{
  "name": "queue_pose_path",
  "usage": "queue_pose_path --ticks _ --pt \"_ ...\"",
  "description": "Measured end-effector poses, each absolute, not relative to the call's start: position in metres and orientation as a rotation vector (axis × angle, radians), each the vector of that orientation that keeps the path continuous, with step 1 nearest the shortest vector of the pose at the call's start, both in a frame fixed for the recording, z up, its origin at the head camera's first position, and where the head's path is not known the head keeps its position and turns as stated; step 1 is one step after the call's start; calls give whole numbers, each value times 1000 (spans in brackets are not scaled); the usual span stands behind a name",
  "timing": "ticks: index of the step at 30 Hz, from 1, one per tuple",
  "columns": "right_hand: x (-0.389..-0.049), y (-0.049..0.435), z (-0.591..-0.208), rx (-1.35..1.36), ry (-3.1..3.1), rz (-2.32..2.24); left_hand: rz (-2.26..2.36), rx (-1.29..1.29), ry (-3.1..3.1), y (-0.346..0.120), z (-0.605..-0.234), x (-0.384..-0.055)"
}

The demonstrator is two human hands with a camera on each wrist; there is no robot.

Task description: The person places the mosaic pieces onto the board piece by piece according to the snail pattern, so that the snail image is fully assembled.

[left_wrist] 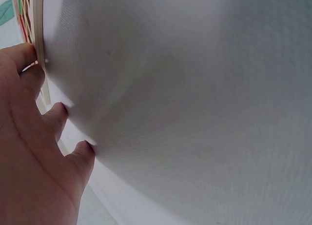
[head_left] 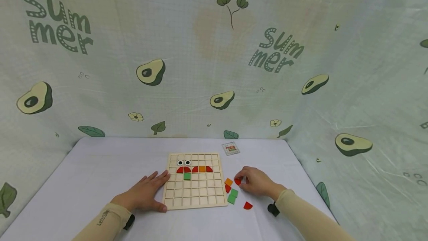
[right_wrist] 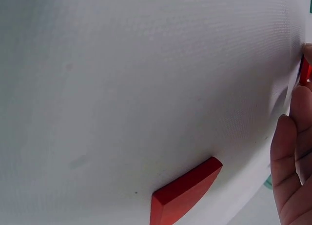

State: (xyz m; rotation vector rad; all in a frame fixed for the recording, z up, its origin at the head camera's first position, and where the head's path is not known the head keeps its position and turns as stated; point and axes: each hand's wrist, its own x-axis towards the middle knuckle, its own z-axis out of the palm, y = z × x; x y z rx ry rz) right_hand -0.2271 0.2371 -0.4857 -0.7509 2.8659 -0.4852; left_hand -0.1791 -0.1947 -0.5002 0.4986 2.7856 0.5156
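A wooden grid board (head_left: 199,208) lies on the table. Two eye tiles (head_left: 180,163) sit in its upper left cells, above a row of red quarter-round tiles (head_left: 195,169) with an orange square tile (head_left: 202,169) among them. One green square tile (head_left: 187,176) is below that row. My left hand (head_left: 145,192) rests with spread fingers against the board's left edge, thumb near the lower corner. To the right of the board, my right hand (head_left: 256,182) pinches a red quarter-round tile (head_left: 237,181) between thumb and fingers, close over the table.
Between board and right hand lie a loose orange square (head_left: 229,182), a partly covered red tile (head_left: 228,189) and two green squares (head_left: 232,199). Another red quarter-round (head_left: 247,206) lies nearer the front. Behind the board's right corner is a picture card (head_left: 230,148). Printed cloth walls surround the table.
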Motion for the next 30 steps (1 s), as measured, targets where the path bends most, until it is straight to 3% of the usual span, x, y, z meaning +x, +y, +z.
queue_pose_path --ticks 9,16,23,30 --pt "-236 224 -473 -800 2867 -542 517 518 2786 -194 -498 -180" --pt "-246 162 -465 -870 2805 -522 515 500 2779 -194 -499 -180" --pt "-247 93 -478 -1115 2756 -496 518 505 2777 -197 -502 -180" --pt "-240 64 -484 -1194 2757 -423 521 521 2778 -198 -502 -181"
